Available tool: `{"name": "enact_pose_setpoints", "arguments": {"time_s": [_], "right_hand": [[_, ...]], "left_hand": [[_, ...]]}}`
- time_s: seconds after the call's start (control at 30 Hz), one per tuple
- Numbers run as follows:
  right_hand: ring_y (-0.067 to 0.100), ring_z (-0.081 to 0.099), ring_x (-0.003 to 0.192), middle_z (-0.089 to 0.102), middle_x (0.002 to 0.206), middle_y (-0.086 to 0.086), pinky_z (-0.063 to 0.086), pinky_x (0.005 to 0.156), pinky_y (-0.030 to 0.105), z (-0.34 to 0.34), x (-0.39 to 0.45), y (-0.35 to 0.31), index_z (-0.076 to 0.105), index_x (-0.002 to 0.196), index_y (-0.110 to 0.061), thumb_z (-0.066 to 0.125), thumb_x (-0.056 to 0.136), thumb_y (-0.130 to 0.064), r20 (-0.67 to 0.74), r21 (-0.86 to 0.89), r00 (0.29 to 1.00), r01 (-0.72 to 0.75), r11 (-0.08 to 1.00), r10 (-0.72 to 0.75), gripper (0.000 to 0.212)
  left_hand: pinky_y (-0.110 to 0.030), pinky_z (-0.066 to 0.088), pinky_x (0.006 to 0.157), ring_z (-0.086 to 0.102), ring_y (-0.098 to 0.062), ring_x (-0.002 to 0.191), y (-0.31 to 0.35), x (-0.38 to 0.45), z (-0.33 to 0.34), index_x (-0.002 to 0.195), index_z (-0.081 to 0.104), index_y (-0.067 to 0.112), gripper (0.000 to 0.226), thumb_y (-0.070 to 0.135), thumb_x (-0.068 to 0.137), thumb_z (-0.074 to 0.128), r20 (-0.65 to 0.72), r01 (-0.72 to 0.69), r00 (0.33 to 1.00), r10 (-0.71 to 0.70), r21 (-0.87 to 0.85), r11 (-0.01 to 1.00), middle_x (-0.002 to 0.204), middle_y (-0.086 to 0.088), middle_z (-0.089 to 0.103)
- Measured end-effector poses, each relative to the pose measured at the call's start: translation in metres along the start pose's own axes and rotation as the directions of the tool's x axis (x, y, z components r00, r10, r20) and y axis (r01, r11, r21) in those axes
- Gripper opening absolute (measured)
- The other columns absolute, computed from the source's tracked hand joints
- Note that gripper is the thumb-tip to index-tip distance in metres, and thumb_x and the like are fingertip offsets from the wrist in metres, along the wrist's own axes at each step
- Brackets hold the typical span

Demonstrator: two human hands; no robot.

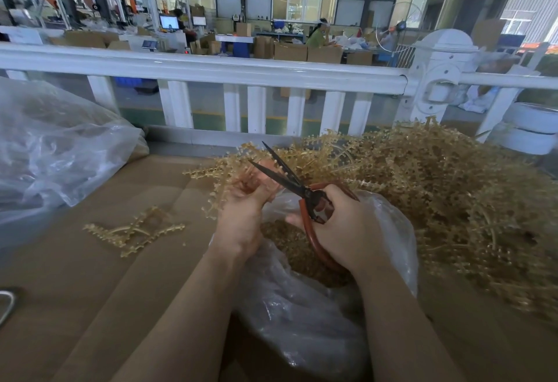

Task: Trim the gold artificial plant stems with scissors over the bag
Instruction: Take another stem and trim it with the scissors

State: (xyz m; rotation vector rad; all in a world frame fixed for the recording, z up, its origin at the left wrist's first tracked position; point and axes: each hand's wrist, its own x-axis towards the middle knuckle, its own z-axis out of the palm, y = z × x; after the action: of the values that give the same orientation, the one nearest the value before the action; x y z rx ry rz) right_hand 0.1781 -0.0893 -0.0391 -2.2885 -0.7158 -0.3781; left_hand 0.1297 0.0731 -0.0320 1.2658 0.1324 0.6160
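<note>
L hand (241,215) fingers clench knobbly gold stems (229,176); R hand (341,224) fingers grip red-handled scissors (290,182), blades apart.

I note the cardboard surface (90,276) lies bare along its left half, open for a hand to pass, apart from a few loose gold sprigs (136,230) lying left of centre. The large clear bag (45,152) blocks the far left corner. The gold stem pile (453,194) fills the right side up to the far edge. The open bag (302,315) occupies the near centre. The white railing (211,70) closes off the far edge.
</note>
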Motion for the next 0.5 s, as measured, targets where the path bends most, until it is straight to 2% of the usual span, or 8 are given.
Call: {"name": "enact_pose_setpoints", "arguments": {"time_s": [0.13,0.2,0.37,0.5], "right_hand": [[-0.011,0.051,0.076,0.057,0.075,-0.026,0.037,0.059,0.011,0.0004,-0.0006,0.0004,0.056,0.090,-0.041,0.064,0.070,-0.082,-0.040,-0.038,0.999,0.001,0.999,-0.002,0.047],[-0.006,0.055,0.074,0.060,0.074,-0.022,0.045,0.059,0.016,0.0022,-0.0005,0.0026,0.060,0.088,-0.036,0.062,0.069,-0.084,-0.050,-0.056,0.999,-0.003,0.998,0.000,0.052],[-0.003,0.058,0.072,0.063,0.073,-0.018,0.052,0.062,0.019,0.0038,-0.0006,0.0049,0.065,0.090,-0.034,0.062,0.069,-0.085,-0.075,-0.073,0.997,0.011,0.997,-0.017,0.055],[-0.006,0.057,0.071,0.062,0.072,-0.019,0.048,0.061,0.013,0.0030,-0.0007,0.0040,0.066,0.090,-0.035,0.063,0.068,-0.084,-0.063,-0.052,0.998,-0.002,0.999,-0.001,0.054]], "left_hand": [[-0.042,0.046,0.093,0.061,-0.012,0.075,-0.0033,0.0000,-0.0015,0.085,0.071,0.024,0.010,0.023,0.075,0.072,-0.054,0.051,0.997,-0.052,-0.028,0.998,0.083,0.003,0.066],[-0.040,0.042,0.090,0.058,-0.013,0.074,-0.0007,-0.0006,-0.0005,0.076,0.075,0.027,0.005,0.022,0.076,0.074,0.001,0.008,1.000,-0.008,-0.026,1.000,0.077,0.007,0.067],[-0.038,0.041,0.088,0.057,-0.011,0.072,0.0011,-0.0008,-0.0010,0.070,0.075,0.027,0.022,0.009,0.083,0.075,0.038,-0.010,0.999,0.012,-0.065,0.998,0.073,0.008,0.066],[-0.048,0.042,0.096,0.057,-0.020,0.081,0.0025,-0.0014,-0.0023,0.080,0.073,0.020,0.009,0.012,0.081,0.077,0.015,0.008,1.000,-0.006,-0.103,0.995,0.086,-0.004,0.067]]}}
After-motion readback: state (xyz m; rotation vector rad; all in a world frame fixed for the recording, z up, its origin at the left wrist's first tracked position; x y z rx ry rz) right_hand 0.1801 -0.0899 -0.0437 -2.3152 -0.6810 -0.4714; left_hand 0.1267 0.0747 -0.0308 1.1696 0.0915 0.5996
